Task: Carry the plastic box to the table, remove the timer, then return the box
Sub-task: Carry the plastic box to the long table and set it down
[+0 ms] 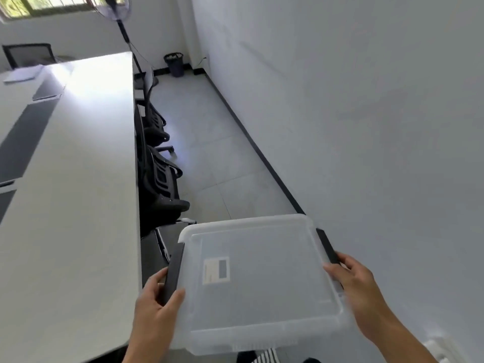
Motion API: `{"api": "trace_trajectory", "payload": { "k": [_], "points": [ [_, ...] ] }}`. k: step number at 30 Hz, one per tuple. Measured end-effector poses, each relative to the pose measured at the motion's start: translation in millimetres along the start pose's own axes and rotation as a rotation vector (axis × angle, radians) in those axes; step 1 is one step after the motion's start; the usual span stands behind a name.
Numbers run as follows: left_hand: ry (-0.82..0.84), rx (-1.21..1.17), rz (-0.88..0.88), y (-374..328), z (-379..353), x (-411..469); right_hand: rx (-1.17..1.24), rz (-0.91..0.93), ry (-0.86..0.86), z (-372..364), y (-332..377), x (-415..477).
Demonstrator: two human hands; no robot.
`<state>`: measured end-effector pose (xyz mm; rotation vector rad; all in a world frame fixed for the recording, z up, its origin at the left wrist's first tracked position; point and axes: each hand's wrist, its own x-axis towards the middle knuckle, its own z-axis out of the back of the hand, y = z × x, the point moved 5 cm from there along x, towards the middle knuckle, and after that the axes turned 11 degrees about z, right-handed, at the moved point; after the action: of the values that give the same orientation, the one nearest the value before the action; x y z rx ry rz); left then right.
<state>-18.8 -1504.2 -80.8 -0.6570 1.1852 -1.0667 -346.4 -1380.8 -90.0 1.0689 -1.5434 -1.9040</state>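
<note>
Head view. I hold the translucent rectangular plastic box with its clear lid (259,281) in mid-air between both hands, in the aisle between the long white table (70,195) and the plain white wall (366,127). My left hand (154,307) is wrapped around the black latch on the box's left side, thumb on the lid edge, fingers beneath; my right hand (358,292) is curled around the right rim beside the other black latch, thumb on top. The box is level, lid on, just beside the table's edge but not yet over it. A label shows through the lid (the timer itself I cannot make out). Black office chairs (159,179) are tucked under the table's edge, and a pedestal fan (117,11) and dark waste bin (174,64) stand at the far end. To do this step well, I judge I should keep both grips even, swing the box left clear of the chair backs, and set it flat on bare tabletop
</note>
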Motion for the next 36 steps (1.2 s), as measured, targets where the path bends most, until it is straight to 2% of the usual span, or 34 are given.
{"api": "trace_trajectory", "payload": {
  "k": [8, 15, 20, 26, 36],
  "points": [
    [0.074, 0.069, -0.027, -86, -69, 158, 0.033, -0.026, -0.089, -25, 28, 166],
    [0.014, 0.040, 0.019, -166, -127, 310, 0.008, -0.027, -0.025, -65, 81, 366],
    [-0.077, -0.050, 0.030, -233, -136, 402, -0.065, 0.042, 0.127, -125, 150, 502],
    [-0.198, -0.124, 0.103, -269, -129, 530, -0.140, 0.077, 0.252, -223, 191, 645],
    [-0.181, -0.090, 0.097, -388, -98, 774, -0.127, 0.051, 0.216, -374, 260, 836]
  ]
}}
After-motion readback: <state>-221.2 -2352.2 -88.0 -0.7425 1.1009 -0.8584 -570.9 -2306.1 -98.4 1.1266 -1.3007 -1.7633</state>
